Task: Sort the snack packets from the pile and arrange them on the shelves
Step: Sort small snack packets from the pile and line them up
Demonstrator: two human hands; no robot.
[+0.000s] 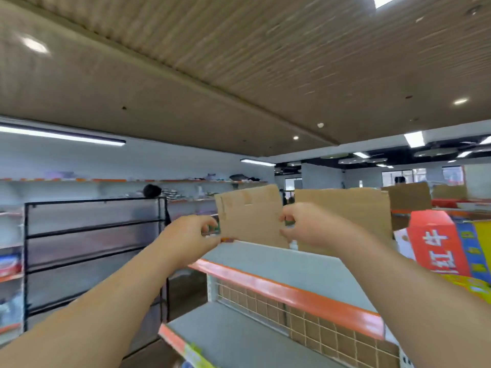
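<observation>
Both arms reach up over the top shelf (279,264), a grey board with an orange front edge. My left hand (195,233) pinches the left edge of a brown cardboard flap (251,215) that stands upright at the far side of the shelf. My right hand (305,227) pinches its right edge. Small green bits show at the fingers of both hands; I cannot tell what they are. A second cardboard flap (342,221) stands just to the right. No snack packet shows clearly in either hand. A lower grey shelf (239,338) lies below.
A wire mesh back panel (305,322) runs between the two shelves. A red and yellow printed carton (435,241) stands at the right. A black metal rack (93,248) stands at the left, with wall shelves behind it and coloured packets (9,264) at the far left.
</observation>
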